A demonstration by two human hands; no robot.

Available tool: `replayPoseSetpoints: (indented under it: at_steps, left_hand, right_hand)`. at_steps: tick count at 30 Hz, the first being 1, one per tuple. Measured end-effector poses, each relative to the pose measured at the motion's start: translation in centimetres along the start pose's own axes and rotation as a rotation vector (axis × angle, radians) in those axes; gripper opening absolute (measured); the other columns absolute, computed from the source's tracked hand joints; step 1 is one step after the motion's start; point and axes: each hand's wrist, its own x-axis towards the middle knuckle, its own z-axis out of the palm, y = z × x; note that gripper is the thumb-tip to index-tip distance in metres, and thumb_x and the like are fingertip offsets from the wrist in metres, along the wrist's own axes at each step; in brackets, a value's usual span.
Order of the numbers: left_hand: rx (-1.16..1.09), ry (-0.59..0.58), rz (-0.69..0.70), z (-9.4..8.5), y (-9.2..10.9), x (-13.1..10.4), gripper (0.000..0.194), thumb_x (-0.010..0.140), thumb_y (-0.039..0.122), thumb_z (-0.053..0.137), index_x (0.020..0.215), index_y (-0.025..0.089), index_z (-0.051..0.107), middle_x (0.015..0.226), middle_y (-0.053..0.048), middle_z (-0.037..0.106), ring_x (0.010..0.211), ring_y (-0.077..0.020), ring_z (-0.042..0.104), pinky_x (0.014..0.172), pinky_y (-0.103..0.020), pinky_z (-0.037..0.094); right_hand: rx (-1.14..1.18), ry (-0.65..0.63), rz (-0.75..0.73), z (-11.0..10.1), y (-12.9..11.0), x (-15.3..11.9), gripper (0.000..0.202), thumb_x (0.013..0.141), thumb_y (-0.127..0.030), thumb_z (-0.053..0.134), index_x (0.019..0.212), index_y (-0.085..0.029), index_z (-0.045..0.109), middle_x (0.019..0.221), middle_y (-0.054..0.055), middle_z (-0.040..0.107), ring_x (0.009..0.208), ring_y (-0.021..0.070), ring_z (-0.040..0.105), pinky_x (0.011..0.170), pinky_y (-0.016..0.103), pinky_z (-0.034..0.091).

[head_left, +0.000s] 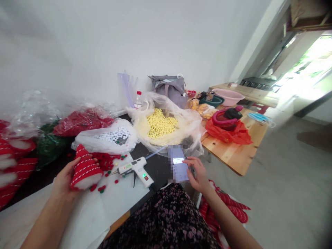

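Observation:
My left hand (67,173) is wrapped around a red knitted cone hat (86,166) with white stitched lines and fluffy white stuffing at its base. On the right, my right hand (197,173) has its fingers apart, with a fingertip touching the lit screen of a phone (179,167) at the table's edge. Between the hands, a white glue gun (137,170) lies on its side, a small green light on its handle and a glue stick in its back end. Small red and green pompoms (101,188) are scattered on the white paper near its nozzle.
Behind stand open plastic bags of yellow pompoms (161,124) and white pompoms (114,135). More red striped pieces (15,162) lie at left, others (228,204) low at right. A bottle (138,100), grey bag (168,86) and wooden table (233,155) are farther off.

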Motion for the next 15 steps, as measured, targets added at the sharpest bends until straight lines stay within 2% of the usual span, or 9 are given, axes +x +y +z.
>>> replayPoseSetpoints:
  at_steps: [8, 12, 15]
  left_hand:
    - [-0.005, 0.022, -0.011, 0.47, 0.11, -0.08, 0.036, 0.088, 0.006, 0.043, 0.11, 0.019, 0.069, 0.067, -0.007, 0.074, 0.067, -0.0293, 0.077, 0.067, -0.043, 0.068]
    - [0.024, -0.014, -0.006, 0.47, 0.05, -0.28, 0.035, 0.088, 0.007, 0.048, 0.11, 0.024, 0.07, 0.067, -0.007, 0.074, 0.071, -0.0299, 0.077, 0.068, -0.042, 0.068]
    - [0.008, 0.019, -0.003, 0.57, 0.05, -0.27, 0.035, 0.089, 0.006, 0.045, 0.112, 0.019, 0.068, 0.065, -0.005, 0.073, 0.067, -0.028, 0.077, 0.069, -0.041, 0.068]
  right_hand:
    - [0.003, 0.014, -0.002, -0.03, 0.22, -0.44, 0.034, 0.091, -0.013, 0.053, 0.123, -0.023, 0.061, 0.101, 0.009, 0.067, 0.113, 0.0301, 0.063, 0.093, 0.047, 0.055]
    - [-0.004, 0.033, -0.004, -0.1, -0.11, -0.33, 0.034, 0.092, -0.013, 0.053, 0.124, -0.022, 0.062, 0.096, 0.008, 0.067, 0.11, 0.03, 0.065, 0.09, 0.047, 0.056]
    - [-0.013, 0.065, -0.03, -0.09, -0.45, -0.1, 0.032, 0.092, -0.012, 0.055, 0.121, -0.023, 0.062, 0.088, 0.007, 0.066, 0.105, 0.0284, 0.066, 0.086, 0.045, 0.058]
